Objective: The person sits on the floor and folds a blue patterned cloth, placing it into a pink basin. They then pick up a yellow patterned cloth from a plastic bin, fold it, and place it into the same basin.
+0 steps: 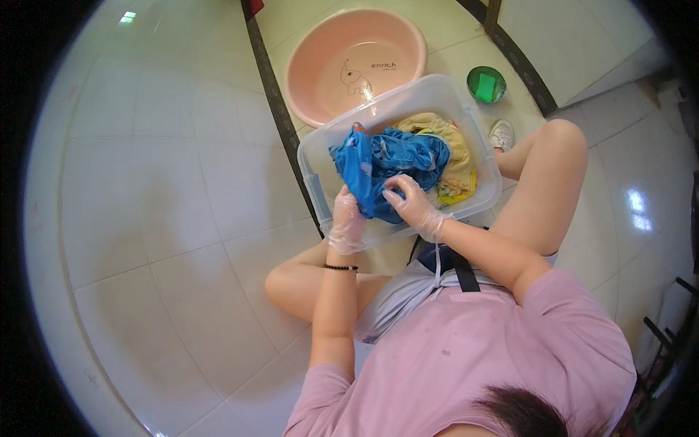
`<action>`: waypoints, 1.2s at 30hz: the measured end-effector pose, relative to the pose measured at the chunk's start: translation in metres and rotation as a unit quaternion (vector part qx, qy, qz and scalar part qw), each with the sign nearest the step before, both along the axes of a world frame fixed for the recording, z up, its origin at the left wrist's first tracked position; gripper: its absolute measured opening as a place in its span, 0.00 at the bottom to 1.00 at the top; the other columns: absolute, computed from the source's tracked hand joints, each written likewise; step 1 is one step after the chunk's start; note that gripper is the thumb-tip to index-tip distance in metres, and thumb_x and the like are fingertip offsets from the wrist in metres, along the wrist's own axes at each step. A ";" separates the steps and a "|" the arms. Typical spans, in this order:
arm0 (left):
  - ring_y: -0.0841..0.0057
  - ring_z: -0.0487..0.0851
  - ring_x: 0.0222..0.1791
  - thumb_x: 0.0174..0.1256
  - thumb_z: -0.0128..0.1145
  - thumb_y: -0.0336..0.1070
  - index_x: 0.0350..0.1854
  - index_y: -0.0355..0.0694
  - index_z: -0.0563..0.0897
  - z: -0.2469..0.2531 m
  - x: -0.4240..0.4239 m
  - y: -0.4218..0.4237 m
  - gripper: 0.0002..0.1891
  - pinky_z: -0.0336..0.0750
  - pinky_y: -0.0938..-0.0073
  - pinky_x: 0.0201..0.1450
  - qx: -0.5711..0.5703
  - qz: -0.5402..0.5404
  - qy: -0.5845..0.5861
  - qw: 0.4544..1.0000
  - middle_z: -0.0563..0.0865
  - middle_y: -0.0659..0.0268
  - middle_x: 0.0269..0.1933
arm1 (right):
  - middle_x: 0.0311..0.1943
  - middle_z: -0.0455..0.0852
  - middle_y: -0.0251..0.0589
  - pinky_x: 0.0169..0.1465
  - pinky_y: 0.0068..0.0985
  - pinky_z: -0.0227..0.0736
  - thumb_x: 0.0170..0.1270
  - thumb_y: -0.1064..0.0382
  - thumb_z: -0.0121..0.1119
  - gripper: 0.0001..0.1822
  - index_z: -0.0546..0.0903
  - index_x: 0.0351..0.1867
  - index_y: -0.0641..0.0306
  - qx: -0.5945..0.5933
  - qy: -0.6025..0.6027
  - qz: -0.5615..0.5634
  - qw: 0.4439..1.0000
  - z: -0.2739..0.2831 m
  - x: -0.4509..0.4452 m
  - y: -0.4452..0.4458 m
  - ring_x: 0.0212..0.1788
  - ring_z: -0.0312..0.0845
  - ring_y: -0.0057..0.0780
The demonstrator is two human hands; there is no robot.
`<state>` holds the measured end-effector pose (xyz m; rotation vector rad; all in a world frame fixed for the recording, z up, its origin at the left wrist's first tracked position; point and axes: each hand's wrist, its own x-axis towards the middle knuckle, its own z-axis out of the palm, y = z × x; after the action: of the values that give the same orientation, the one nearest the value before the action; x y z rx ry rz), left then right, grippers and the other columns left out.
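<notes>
My left hand [348, 216], in a clear disposable glove, grips the left edge of a wet blue garment [409, 155] and lifts that side a little. My right hand [412, 205], gloved likewise, rests over the near part of the garment with curled fingers. Whether its thumb and fingertips pinch the fabric I cannot tell. Bunched blue cloth fills the middle of a translucent plastic tub [480, 164] before me. A pale yellow garment [458, 147] with brighter yellow trim lies beside and partly under the blue one, at the tub's right.
Touching or close behind the tub is a pink plastic basin [297, 71] with an elephant drawing. A small dark green bowl [498, 98] holding a green bar of soap [485, 87] sits at the right. My bent legs flank the tub. A dark strip [273, 93] crosses the tiled floor [180, 202].
</notes>
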<state>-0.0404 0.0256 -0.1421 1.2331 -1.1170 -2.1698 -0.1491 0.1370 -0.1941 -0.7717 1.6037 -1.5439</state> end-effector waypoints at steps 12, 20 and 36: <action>0.69 0.81 0.36 0.63 0.54 0.38 0.45 0.38 0.81 0.022 0.042 0.013 0.13 0.73 0.72 0.42 -0.360 -0.221 -0.320 0.848 0.84 0.59 0.34 | 0.43 0.81 0.49 0.49 0.35 0.73 0.57 0.65 0.54 0.21 0.73 0.53 0.67 0.064 -0.185 0.038 0.980 0.033 0.021 -0.020 0.43 0.78 0.44; 0.72 0.81 0.36 0.66 0.57 0.44 0.43 0.35 0.81 0.056 0.013 -0.005 0.15 0.74 0.70 0.42 -0.395 -0.233 -0.450 0.766 0.84 0.62 0.36 | 0.49 0.78 0.58 0.53 0.43 0.71 0.60 0.61 0.55 0.22 0.73 0.55 0.63 0.013 0.091 0.091 0.992 0.058 0.091 -0.012 0.51 0.74 0.56; 0.78 0.77 0.42 0.72 0.52 0.44 0.45 0.40 0.76 0.225 0.031 -0.019 0.12 0.74 0.74 0.46 -0.499 0.163 0.135 0.840 0.79 0.66 0.41 | 0.37 0.84 0.42 0.55 0.27 0.69 0.63 0.59 0.60 0.14 0.81 0.48 0.62 -0.095 -0.036 0.055 0.993 0.059 -0.072 -0.057 0.44 0.80 0.34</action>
<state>-0.0097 0.0069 0.0832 0.5412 -1.4669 -1.1256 -0.2212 0.0799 -0.1350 -0.8808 1.3529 -1.6413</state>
